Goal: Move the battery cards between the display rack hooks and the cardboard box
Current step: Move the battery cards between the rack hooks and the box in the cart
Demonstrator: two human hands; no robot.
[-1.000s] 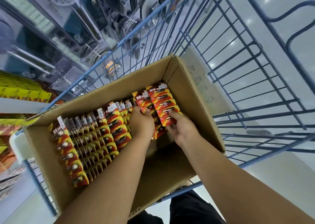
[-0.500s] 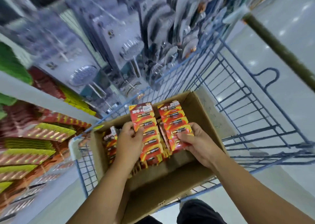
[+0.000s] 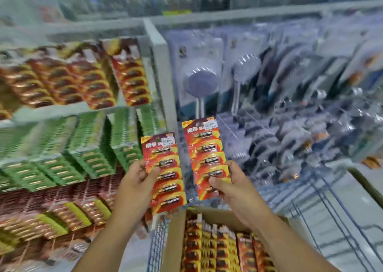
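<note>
Holding two stacks of battery cards up in front of the rack, one per hand. L hand (image 3: 137, 181) grips the left card stack (image 3: 163, 170) along its left edge, thumb across the front, fingers curled behind. R hand (image 3: 232, 186) grips the right card stack (image 3: 208, 159) low down, thumb on the front face, fingers round the right edge. Both stacks upright, apart from each other, above the cardboard box (image 3: 176, 236), which has many more cards packed in rows.

I read the step as box-to-rack transfer, mid carry; nothing hung yet. Display rack (image 3: 128, 79) to the left shows red and green card rows, blurred w/ head motion; I can't make out individual hooks.

Next move, as I judge it: pick a free hook among the red cards, line up the hang hole at the top of one stack, slide it on. Prob. one stack at a time; both hands are loaded.
</note>
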